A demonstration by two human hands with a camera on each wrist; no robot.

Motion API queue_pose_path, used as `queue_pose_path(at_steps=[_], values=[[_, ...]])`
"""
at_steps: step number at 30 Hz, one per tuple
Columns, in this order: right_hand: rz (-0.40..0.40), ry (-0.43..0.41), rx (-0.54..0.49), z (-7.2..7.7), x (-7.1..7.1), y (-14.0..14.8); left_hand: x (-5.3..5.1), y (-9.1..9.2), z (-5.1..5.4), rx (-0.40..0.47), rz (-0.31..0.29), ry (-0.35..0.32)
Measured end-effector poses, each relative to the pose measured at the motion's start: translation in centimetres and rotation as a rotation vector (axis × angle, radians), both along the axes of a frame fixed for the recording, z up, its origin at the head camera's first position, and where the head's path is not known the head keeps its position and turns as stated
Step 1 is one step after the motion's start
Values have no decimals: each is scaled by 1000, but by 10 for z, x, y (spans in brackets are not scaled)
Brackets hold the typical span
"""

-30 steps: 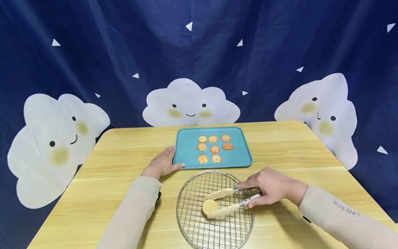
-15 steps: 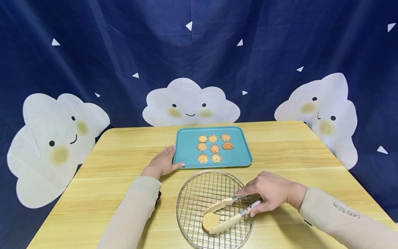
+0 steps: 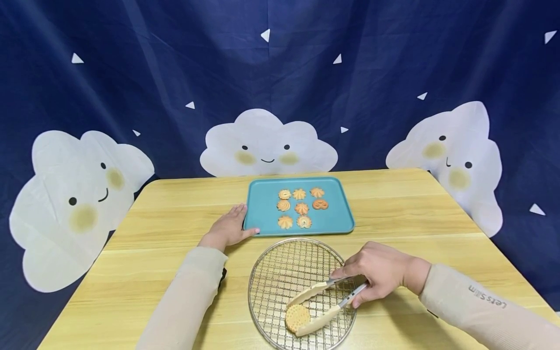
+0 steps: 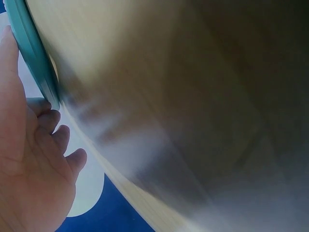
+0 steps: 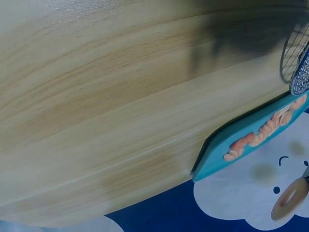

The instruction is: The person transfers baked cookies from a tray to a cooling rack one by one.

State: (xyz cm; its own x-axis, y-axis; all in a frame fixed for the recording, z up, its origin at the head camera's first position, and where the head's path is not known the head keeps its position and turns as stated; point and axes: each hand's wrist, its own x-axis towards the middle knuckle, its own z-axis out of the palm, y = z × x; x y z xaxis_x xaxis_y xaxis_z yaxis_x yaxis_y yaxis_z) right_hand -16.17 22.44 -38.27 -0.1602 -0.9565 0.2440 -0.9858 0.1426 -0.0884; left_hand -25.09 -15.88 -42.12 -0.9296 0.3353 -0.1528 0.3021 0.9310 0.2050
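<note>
In the head view my right hand (image 3: 381,270) grips metal tongs (image 3: 324,283) with beige tips. Between those tips is a round, dimpled cookie (image 3: 297,318), over the near part of a round wire rack (image 3: 280,260). Whether the cookie touches the wires I cannot tell. My left hand (image 3: 227,227) rests at the near left corner of a teal tray (image 3: 262,209), its fingers extended along the side and the thumb on the front rim. Several cookies lie on the tray, among them a pretzel-shaped one (image 3: 320,204). The left wrist view shows fingers against the tray edge (image 4: 35,53).
Rack and tray stand close together on a wooden table (image 3: 402,204), the tray behind the rack. Beyond the table's far edge hangs a dark blue curtain (image 3: 170,63) with white clouds.
The tongs and the round cookie have shifted toward the near side of the rack, most of it in the first half second. My left hand and the tray have stayed still.
</note>
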Motion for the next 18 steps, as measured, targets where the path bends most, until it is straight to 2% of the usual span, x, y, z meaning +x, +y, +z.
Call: queue_pose_path(at_steps=[12,18], values=[[9,-4,4,3,2,0,0,0,1,-7,-1,0],[4,-16,-25,3,1,0,1,0,1,-7,-3,-4]])
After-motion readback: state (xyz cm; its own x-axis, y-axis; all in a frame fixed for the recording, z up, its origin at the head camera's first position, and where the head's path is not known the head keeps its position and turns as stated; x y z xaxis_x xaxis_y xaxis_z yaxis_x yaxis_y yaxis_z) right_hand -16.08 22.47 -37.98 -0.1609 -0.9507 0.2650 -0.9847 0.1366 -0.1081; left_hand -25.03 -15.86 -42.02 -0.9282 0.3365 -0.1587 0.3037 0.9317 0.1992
